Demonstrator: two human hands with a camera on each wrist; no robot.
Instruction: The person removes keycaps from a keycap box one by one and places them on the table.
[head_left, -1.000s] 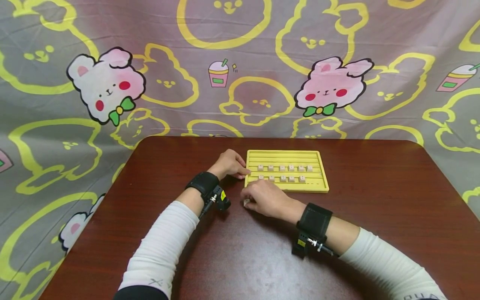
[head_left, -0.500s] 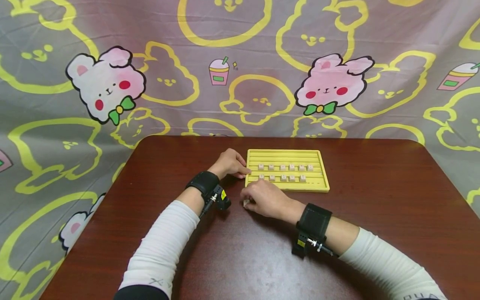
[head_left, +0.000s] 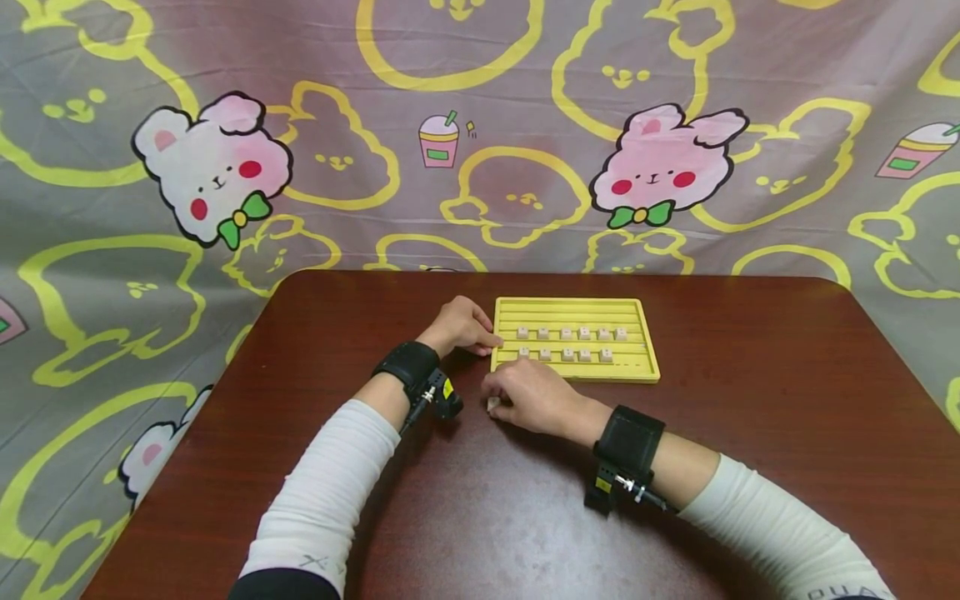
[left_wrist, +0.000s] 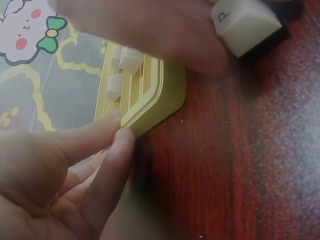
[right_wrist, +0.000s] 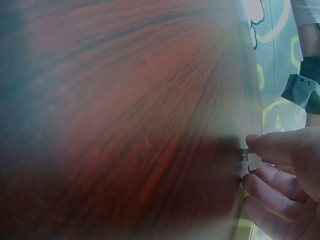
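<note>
In the head view, my left hand (head_left: 459, 327) holds the left side of a yellow keycap tray (head_left: 637, 308), thumb and finger pinching its rim (left_wrist: 131, 116) in the left wrist view. My right hand (head_left: 538, 398) is in front of the tray's near left corner. Between its thumb and fingers it pinches a white keycap (left_wrist: 250, 25), marked with a letter P. That keycap (right_wrist: 254, 161) also shows at the fingertips in the right wrist view. Two rows of white keycaps (head_left: 566, 334) sit in the tray; the right hand overlaps the near row's left end.
The tray lies on a dark red-brown wooden table (head_left: 750, 375), toward its far side. Behind the table hangs a cloth (head_left: 517, 100) printed with cartoon animals. Both wrists wear black camera straps (head_left: 630, 440).
Both hands keep their places and grips. The view has shifted very slightly; the tray and its keycaps stay as they were.
</note>
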